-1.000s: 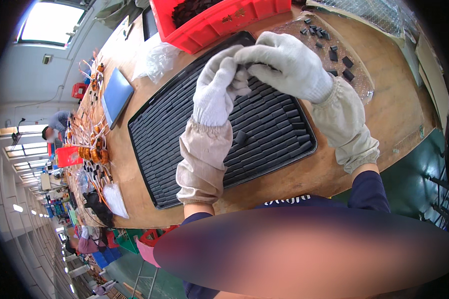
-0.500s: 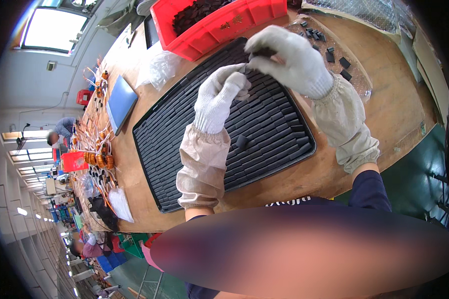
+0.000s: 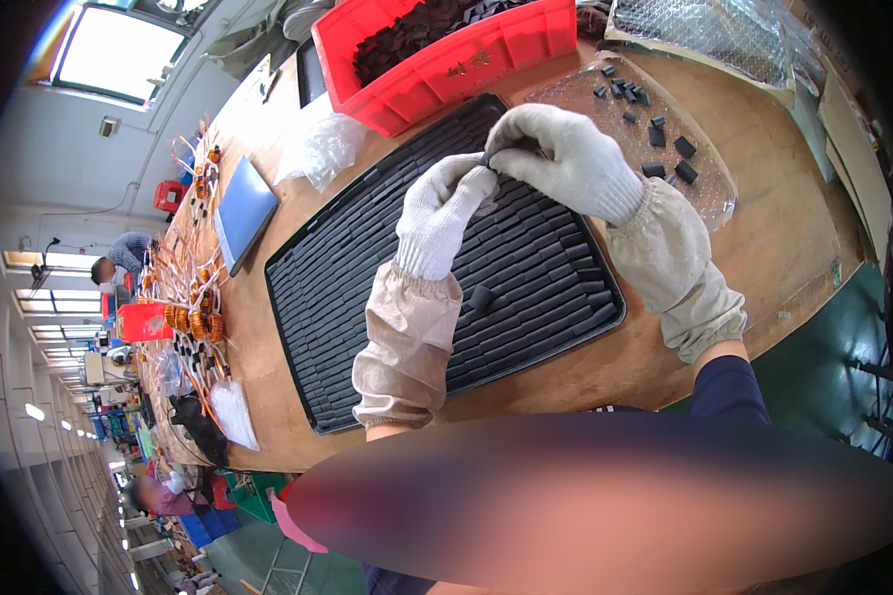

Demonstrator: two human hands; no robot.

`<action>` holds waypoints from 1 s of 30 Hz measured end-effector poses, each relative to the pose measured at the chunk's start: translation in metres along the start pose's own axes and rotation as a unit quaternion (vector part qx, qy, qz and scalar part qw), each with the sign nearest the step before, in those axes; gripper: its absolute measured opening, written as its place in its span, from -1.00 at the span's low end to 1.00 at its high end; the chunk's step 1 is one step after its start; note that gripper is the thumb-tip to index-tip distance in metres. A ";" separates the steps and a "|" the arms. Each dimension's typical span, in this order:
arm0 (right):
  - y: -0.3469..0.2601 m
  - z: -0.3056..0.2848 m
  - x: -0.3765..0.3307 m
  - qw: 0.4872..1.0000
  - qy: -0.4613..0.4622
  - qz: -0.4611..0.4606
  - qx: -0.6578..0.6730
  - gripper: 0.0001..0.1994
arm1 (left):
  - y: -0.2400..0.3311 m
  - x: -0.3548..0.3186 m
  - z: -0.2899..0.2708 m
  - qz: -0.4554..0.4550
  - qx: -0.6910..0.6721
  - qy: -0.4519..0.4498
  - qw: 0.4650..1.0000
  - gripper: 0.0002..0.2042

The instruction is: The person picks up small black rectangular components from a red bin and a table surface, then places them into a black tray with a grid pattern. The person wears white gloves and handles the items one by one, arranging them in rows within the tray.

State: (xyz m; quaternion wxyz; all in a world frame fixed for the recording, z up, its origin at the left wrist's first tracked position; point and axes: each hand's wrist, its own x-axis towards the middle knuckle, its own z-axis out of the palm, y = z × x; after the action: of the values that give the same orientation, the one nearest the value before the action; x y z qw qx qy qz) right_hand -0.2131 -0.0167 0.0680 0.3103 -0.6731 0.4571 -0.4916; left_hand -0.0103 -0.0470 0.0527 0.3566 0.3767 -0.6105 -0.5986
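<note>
Both hands wear white knit gloves and meet above the far part of a black tray, which is filled with rows of small black blocks. My left hand pinches with thumb and forefinger at a small dark piece. From the right, the fingertips of my right hand close on the same piece. Most of it is hidden by the gloves, so its exact shape cannot be told. One loose black block lies tilted on top of the rows, right of my left sleeve.
Behind the tray stands a red bin of dark pieces. Bubble wrap with several loose black blocks lies at the right. A clear plastic bag, a blue folder and wired copper coils are to the left. Other people work farther off.
My right hand has come down and in, its fingers now closing at my left fingertips. The view has shifted slightly, and more of the bin's contents shows.
</note>
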 end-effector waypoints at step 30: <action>0.106 -0.090 -0.104 0.919 0.262 -0.130 -0.263 -0.83 | -0.081 0.164 0.009 0.255 0.804 0.016 0.537 -0.69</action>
State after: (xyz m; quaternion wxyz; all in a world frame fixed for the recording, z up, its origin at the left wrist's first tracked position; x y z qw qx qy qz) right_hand -0.3419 0.0404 -0.0341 -0.0754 -0.6315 0.5432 -0.5482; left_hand -0.0920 -0.1885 -0.0310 0.0513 0.3430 -0.8994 0.2660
